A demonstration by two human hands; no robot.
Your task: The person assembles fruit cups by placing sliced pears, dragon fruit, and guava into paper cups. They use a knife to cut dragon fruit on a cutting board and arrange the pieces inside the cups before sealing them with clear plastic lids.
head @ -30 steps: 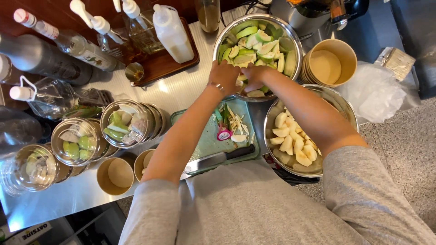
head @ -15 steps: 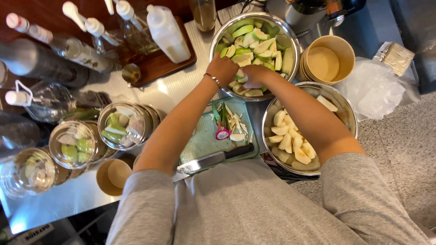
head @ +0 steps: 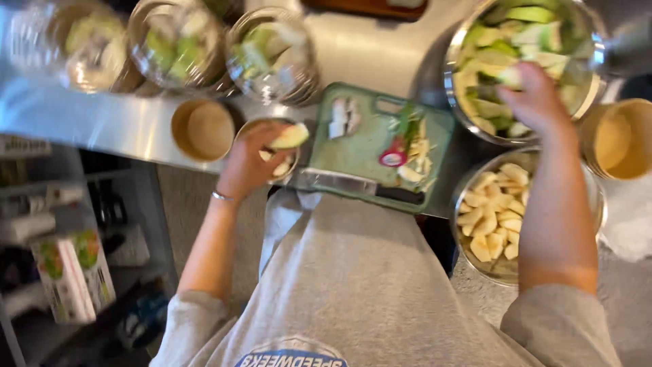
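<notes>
Left hand (head: 250,163) grips one green wedge (head: 291,136) over a small cup (head: 272,151) at the counter's (head: 129,129) near edge; right hand (head: 536,102), fingers curled, grasps pieces in one of two steel bowls (head: 454,75).

A green cutting board (head: 367,146) lies on the steel counter (head: 122,129), bearing white pieces, scraps and a red-and-white slice (head: 392,158). A knife (head: 360,187) rests along its near edge. Three clear containers (head: 180,44) of green pieces stand in a row at the far left. A tan paper cup (head: 202,130) stands nearby; a stack of tan cups (head: 619,139) stands at the right edge. Boxes (head: 71,272) sit on a shelf below
</notes>
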